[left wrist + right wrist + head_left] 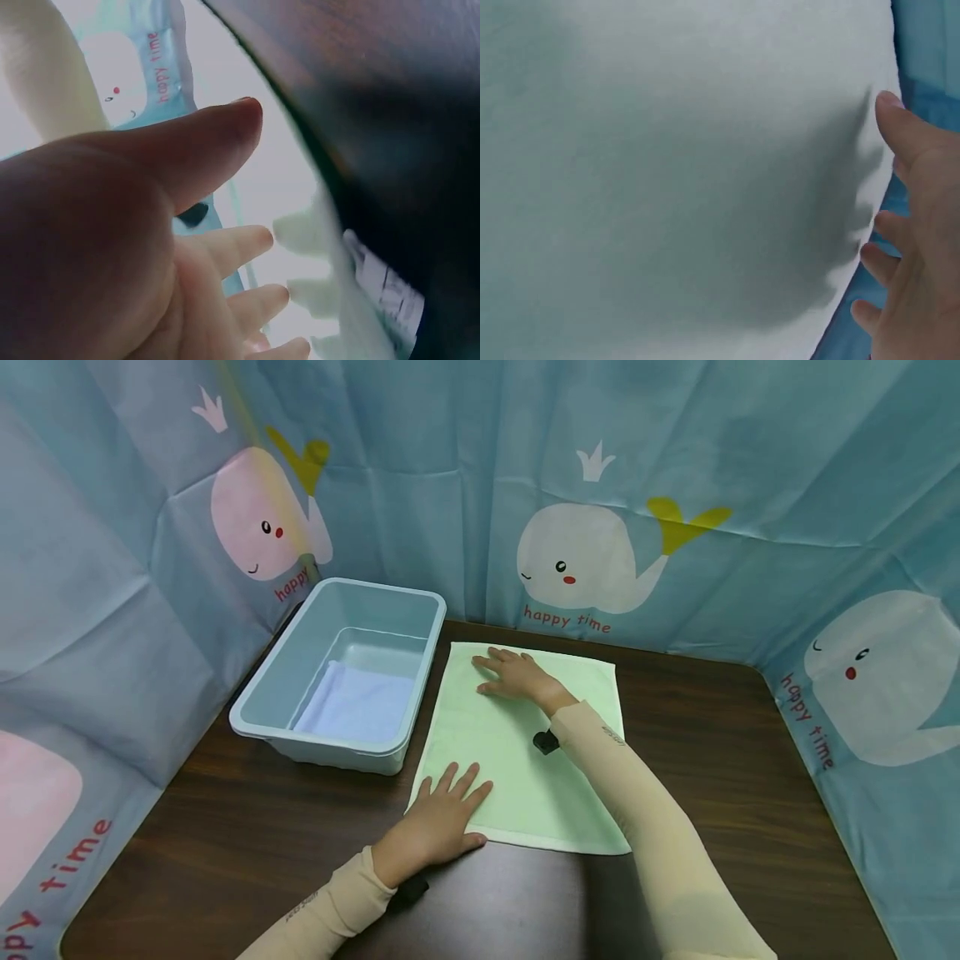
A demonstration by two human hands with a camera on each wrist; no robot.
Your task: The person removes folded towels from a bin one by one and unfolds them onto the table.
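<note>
A pale green towel [517,785] lies spread out flat on a dark wooden table [720,760]. Over its near left corner is my left hand [435,822], fingers straight and spread, the thumb along the near edge. Higher up, near the far left part of the towel, my right hand [517,677] is laid out with its fingers apart. In the left wrist view, a white printed tag [386,285] shows at the towel's edge. The right wrist view has the right hand's shadow falling on the towel's smooth surface. Neither hand grips anything.
Left of the towel stands a blue-grey plastic basin [251,714] holding a folded light lavender cloth [356,702]. Blue curtains [420,527] printed with whales and crowns close in the table at the back and both sides.
</note>
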